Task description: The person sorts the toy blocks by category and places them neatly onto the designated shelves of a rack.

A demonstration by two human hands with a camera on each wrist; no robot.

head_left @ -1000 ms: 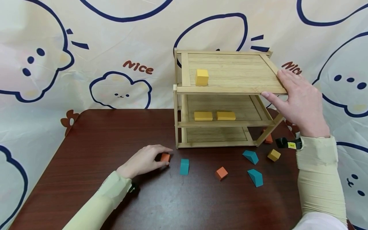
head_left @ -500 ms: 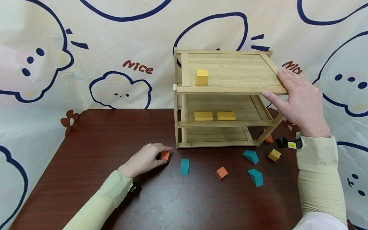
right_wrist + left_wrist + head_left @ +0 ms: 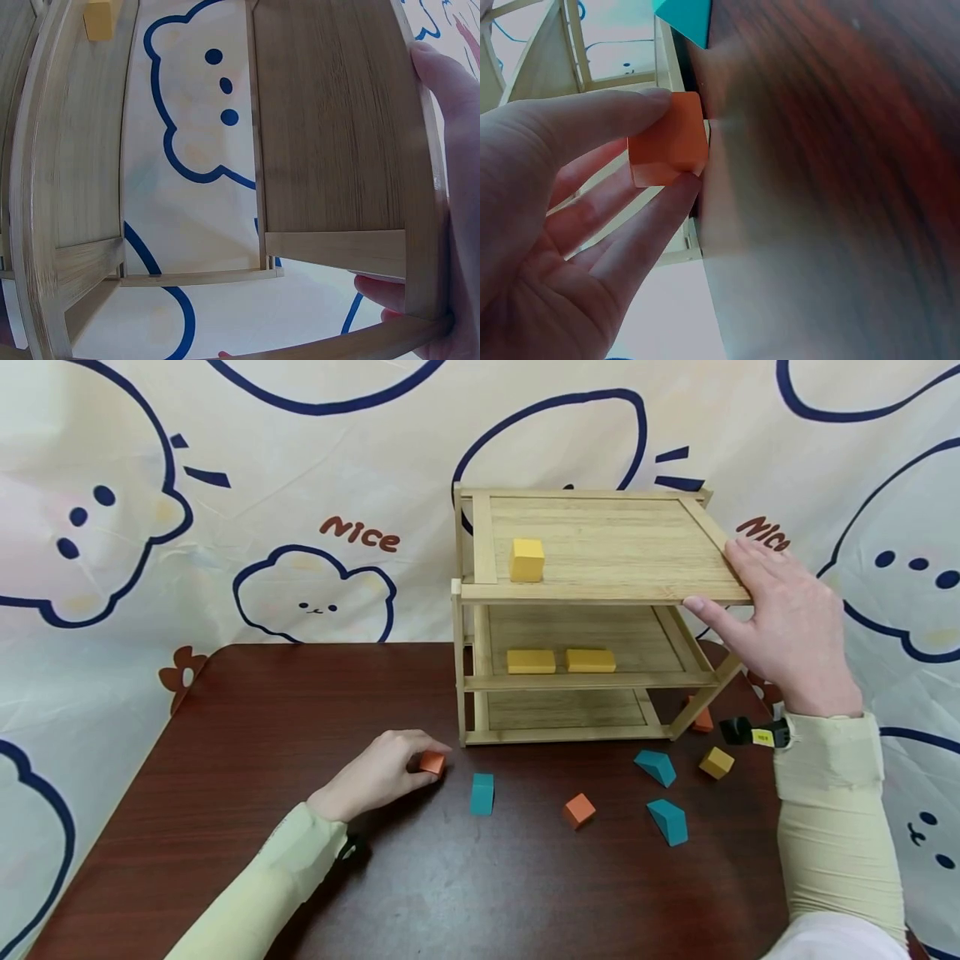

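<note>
My left hand (image 3: 378,774) pinches an orange block (image 3: 667,139) between thumb and fingertips, close over the table left of the rack's front corner. A teal block (image 3: 482,794) lies just right of it. My right hand (image 3: 787,627) grips the right end of the top tier of a three-tier wooden rack (image 3: 600,595). Its thumb lies at the front edge, and in the right wrist view fingertips (image 3: 379,288) show past the side rail. One yellow cube (image 3: 527,561) sits on the top tier at the left. Two yellow oblong blocks (image 3: 531,662) lie side by side on the middle tier.
An orange cube (image 3: 579,811), two teal wedges (image 3: 667,822) and a yellow cube (image 3: 716,763) lie before the rack on the dark wood table (image 3: 315,693). Another orange piece (image 3: 702,719) is partly hidden behind the right leg. A printed cloth (image 3: 322,452) hangs behind.
My left thumb and fingers have come together on the orange block, which has shifted slightly upward in the head view. The right hand has kept its hold on the rack.
</note>
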